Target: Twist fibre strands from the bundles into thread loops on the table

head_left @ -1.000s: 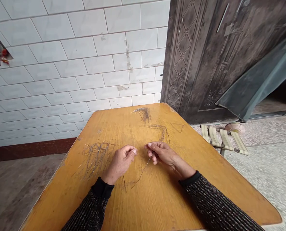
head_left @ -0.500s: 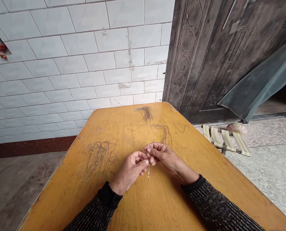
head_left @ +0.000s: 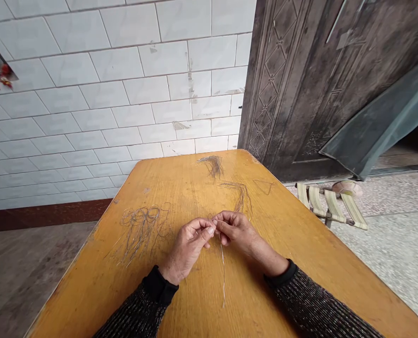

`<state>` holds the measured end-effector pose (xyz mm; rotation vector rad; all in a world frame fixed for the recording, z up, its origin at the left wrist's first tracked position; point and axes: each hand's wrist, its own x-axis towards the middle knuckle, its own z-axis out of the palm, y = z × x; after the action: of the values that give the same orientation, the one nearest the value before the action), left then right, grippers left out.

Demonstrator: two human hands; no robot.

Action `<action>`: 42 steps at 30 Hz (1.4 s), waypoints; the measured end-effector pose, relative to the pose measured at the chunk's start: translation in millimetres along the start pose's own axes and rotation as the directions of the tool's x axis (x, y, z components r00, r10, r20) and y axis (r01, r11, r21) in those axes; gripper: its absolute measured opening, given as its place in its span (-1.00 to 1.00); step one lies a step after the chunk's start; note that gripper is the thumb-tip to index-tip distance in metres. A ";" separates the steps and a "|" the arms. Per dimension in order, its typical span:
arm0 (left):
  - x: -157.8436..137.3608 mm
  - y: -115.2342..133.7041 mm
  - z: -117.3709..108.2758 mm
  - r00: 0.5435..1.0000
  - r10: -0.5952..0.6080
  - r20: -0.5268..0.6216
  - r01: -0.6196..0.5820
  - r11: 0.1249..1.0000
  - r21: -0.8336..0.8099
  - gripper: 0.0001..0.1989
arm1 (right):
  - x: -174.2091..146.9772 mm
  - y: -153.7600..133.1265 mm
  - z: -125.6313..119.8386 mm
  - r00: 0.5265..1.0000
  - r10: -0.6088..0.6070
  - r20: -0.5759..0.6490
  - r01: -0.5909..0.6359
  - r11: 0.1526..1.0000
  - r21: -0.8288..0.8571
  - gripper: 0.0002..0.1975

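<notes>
Over the middle of the table, my left hand (head_left: 190, 244) and my right hand (head_left: 240, 234) meet fingertip to fingertip. Both pinch a thin, shiny wire (head_left: 223, 272). One end of it hangs down toward me, and a small loop shows just above the fingertips. The exact point of grip is hidden by my fingers. To the left of my left hand lies a bundle of looped wires (head_left: 143, 223) with long straight tails. Beyond my right hand rests a bunch of bent wires (head_left: 243, 192).
Another bunch of wires (head_left: 213, 165) lies near the far edge of the yellow wooden table (head_left: 181, 183). A single bent wire (head_left: 264, 185) is at the right. White tiled wall (head_left: 135, 89) stands behind, and a strapped folding stool (head_left: 330, 204) stands on the floor at right.
The wire's tail hangs visibly longer below my hands than before. My left hand has shifted slightly upward, its fingertips closer to those of my right hand.
</notes>
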<state>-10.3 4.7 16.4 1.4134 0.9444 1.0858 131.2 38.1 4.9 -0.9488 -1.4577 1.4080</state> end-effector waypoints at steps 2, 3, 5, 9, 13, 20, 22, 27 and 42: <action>0.1 -0.4 -1.0 1.000 -0.019 -0.018 0.017 0.997 -0.081 -0.82 | -0.5 -0.4 0.0 1.000 -0.021 -0.012 0.021 0.999 -0.037 -0.89; 0.4 -0.4 -1.9 0.999 -0.034 -0.028 0.030 0.991 -0.130 -0.83 | -0.8 -1.1 -0.5 0.999 -0.028 -0.028 0.026 0.998 -0.057 -0.91; 1.2 0.4 -4.3 0.997 -0.068 -0.042 0.057 0.972 -0.230 -0.83 | -1.2 -4.0 -2.9 0.995 -0.035 -0.089 0.027 0.995 -0.093 -0.89; 2.3 5.0 -9.7 0.987 -0.154 -0.052 0.132 0.949 -0.287 -0.81 | -1.8 -12.8 -11.8 0.984 -0.035 -0.173 0.011 0.990 -0.138 -0.91; 1.8 7.4 -11.7 0.990 -0.142 -0.018 0.139 0.983 -0.118 -0.81 | -2.4 -16.3 -16.1 0.996 -0.039 -0.075 0.029 0.991 -0.134 -0.91; 2.7 -4.1 -10.1 0.998 -0.002 -0.064 0.016 0.976 0.219 -0.85 | -4.4 -7.6 -11.2 0.987 -0.152 -0.045 0.137 0.960 -0.244 -0.78; 3.8 -8.6 -10.4 0.992 0.084 -0.089 -0.050 0.941 0.334 -0.83 | -4.3 -6.5 -11.4 0.986 -0.140 -0.085 0.116 0.964 -0.240 -0.77; 4.8 -9.0 -15.5 0.958 0.254 -0.136 -0.125 0.792 0.598 -0.88 | -2.9 -8.5 -14.1 0.992 -0.101 -0.076 0.084 0.975 -0.204 -0.76; 1.6 23.4 -34.3 0.973 0.200 0.113 -0.221 0.687 0.692 -0.81 | -7.7 -25.6 -28.3 0.998 0.047 0.033 -0.045 0.996 -0.073 -0.78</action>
<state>-43.2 12.8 40.4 2.2092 1.2747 0.8882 161.6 38.4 29.1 -1.0135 -1.5295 1.4194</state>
